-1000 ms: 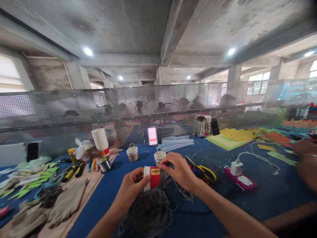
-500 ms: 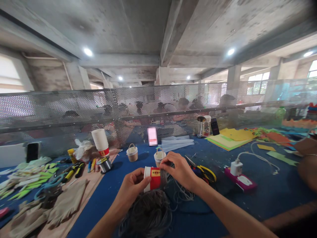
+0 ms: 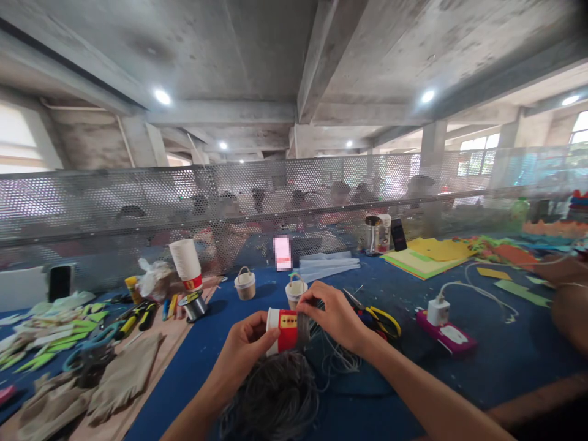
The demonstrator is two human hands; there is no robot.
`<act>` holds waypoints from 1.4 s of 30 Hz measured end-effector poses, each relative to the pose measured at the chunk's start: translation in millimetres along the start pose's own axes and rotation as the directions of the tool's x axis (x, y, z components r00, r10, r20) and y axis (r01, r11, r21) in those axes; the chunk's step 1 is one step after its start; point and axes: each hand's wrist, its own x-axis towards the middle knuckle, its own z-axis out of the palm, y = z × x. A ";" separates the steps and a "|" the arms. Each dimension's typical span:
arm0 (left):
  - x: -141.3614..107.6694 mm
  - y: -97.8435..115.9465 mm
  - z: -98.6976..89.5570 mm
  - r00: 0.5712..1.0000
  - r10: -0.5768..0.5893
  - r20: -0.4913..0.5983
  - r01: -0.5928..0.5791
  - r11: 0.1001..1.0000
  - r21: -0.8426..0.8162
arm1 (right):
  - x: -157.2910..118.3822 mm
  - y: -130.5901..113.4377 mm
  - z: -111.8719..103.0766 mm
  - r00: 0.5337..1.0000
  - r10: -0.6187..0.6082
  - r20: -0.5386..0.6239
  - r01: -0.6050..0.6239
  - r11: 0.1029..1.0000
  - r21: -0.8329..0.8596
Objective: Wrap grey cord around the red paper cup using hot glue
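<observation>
A red and white paper cup (image 3: 287,331) lies on its side in the air above the blue table, grey cord wrapped around its right end. My left hand (image 3: 250,340) holds the cup by its white end, thumb on the near side. At the cord-wrapped end, my right hand (image 3: 324,309) has its thumb and forefinger pinched on the grey cord. Below the cup sits a loose bundle of grey cord (image 3: 278,398); thin strands (image 3: 342,358) trail to its right. Two small cord-wrapped buckets with handles stand behind, one (image 3: 245,286) left, the other (image 3: 294,294) partly behind my right hand.
Yellow-handled scissors (image 3: 386,321) and a purple power strip (image 3: 452,337) are at the right. Stacked cups (image 3: 185,260), a wire spool (image 3: 193,306) and gloves (image 3: 124,376) lie left. A perforated metal screen (image 3: 257,202) spans the back. Another person's arm shows at the right edge.
The cup has turned slightly in my hands, its printed label shifting a little. At the far right, the other person's arm has moved.
</observation>
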 end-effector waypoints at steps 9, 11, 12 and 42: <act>-2.0 0.6 0.5 1.000 0.005 0.029 -0.005 1.000 0.006 | -0.6 3.7 -0.3 1.000 0.020 0.001 -0.020 0.998 0.056; -1.2 -1.3 -1.0 0.999 0.016 0.044 -0.016 1.000 0.000 | -0.8 3.8 -0.9 1.000 0.028 0.002 -0.028 0.997 0.067; -0.9 -2.0 -1.7 0.999 0.019 0.048 -0.019 1.000 0.003 | -0.9 3.8 -1.2 1.000 0.031 0.003 -0.031 0.997 0.073; -0.2 -3.6 -2.2 0.994 0.074 0.084 -0.082 0.993 0.089 | 2.2 8.9 -4.5 0.972 0.200 0.122 -0.225 0.946 0.234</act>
